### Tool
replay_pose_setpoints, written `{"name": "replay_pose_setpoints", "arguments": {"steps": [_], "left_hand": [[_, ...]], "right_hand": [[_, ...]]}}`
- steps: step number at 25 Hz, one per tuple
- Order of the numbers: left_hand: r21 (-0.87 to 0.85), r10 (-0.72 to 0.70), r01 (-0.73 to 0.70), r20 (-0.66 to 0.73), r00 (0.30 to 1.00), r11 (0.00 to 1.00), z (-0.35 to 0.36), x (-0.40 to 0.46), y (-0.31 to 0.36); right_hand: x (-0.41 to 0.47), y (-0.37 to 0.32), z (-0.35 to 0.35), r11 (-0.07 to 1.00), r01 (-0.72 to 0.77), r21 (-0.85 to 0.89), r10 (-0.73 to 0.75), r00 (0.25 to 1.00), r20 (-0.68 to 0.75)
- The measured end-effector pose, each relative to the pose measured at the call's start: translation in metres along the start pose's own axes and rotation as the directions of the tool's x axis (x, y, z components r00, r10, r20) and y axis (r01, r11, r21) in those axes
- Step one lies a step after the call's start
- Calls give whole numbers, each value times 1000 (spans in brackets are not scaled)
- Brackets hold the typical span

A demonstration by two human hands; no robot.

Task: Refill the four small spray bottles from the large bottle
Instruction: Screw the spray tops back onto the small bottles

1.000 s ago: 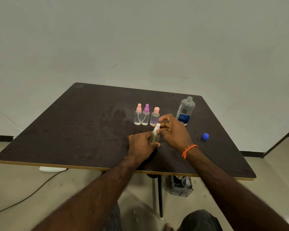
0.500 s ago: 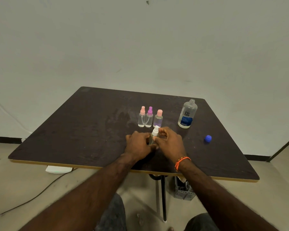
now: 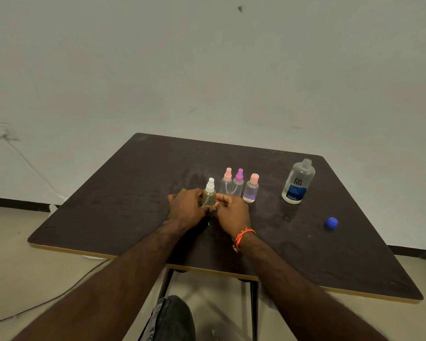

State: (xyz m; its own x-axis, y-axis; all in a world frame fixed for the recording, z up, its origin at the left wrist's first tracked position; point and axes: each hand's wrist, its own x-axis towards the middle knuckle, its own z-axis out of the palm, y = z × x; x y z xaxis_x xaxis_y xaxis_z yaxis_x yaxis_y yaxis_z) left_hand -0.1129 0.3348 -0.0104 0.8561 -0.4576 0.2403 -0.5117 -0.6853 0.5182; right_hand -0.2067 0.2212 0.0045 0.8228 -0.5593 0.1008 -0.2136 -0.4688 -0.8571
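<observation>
Fingers point(image 3: 221, 198) of both hands are curled in around the white-capped bottle point(image 3: 209, 194), left hand point(image 3: 186, 209) on one side, right hand point(image 3: 233, 212) on the other, holding its lower body while it stands upright on the desk point(image 3: 123, 203). It sits just left of the other three small bottles: pink cap point(image 3: 227, 183), purple cap point(image 3: 238, 184) and another pink cap point(image 3: 251, 189), all upright in a tight row. The big bottle point(image 3: 298, 182) stands well off to the right with its neck open, and its blue cap point(image 3: 331, 222) lies loose nearer the desk's right edge.

What I'd worry about: these little bottles are tall, skinny and light, and the white-capped one is right beside the row, so letting go sloppily or bumping sideways could domino the lot. The big bottle is uncapped too, so a stray elbow or sleeve on the way over there means a spill, and I'd guess that's the worst outcome here. Can't tell if the white sprayer top is screwed fully down; if not, a tip would leak. The blue cap could also get knocked onto the floor pretty easily.

Desk is a dark brown board with a pale edge, scuffed and dusty looking, on thin metal legs. Behind it a plain whitish wall with a dark skirting strip, beige floor, a cable trailing across it on the left.
</observation>
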Motion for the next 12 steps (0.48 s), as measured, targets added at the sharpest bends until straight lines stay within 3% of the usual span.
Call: {"name": "replay_pose_setpoints", "arguments": {"steps": [6,12], "left_hand": [[22,-8,7,22,1000,1000,6,45,-13],[23,11,-12,32,999,1000,14,65,-18]], "right_hand": [[39,-2,18,996,-8,-93,17,995,98],[47,-5,29,993,15,-121,-11,999,33]]}}
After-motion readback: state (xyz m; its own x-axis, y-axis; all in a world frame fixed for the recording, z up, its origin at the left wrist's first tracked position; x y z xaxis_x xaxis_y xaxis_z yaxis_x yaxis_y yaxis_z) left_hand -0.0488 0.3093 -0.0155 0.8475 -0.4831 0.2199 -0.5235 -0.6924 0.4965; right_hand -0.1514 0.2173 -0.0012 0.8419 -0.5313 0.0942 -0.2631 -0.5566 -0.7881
